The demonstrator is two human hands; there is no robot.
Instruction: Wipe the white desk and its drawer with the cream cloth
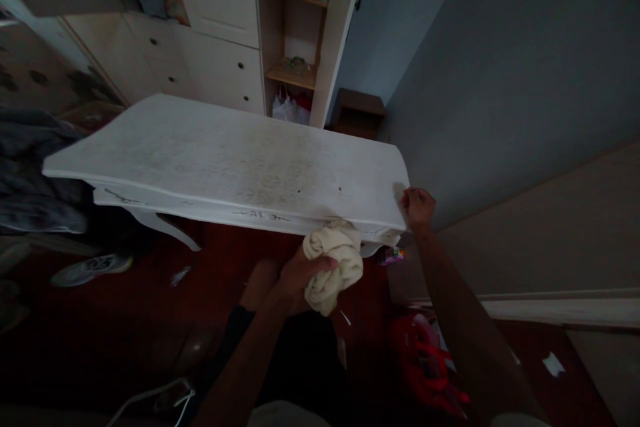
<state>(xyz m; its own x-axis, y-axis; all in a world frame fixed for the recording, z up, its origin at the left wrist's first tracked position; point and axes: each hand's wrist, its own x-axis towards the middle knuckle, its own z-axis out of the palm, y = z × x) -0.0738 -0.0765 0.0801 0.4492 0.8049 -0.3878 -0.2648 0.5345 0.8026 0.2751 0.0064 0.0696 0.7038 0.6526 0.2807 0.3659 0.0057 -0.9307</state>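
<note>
A white table (225,153) with a stained, scribbled top stands in front of me. My left hand (300,275) is closed around a bunched cream cloth (334,261), held just under the table's near edge. At the near right corner of the table, my right hand (417,207) is curled in a grip on the edge.
A white wardrobe (220,7) with open shelves stands behind the table. A grey wall (500,80) runs along the right. On the dark red floor lie a shoe (93,268), a red object (425,360), paper scraps and a white cable (150,400). Bedding (30,167) is at left.
</note>
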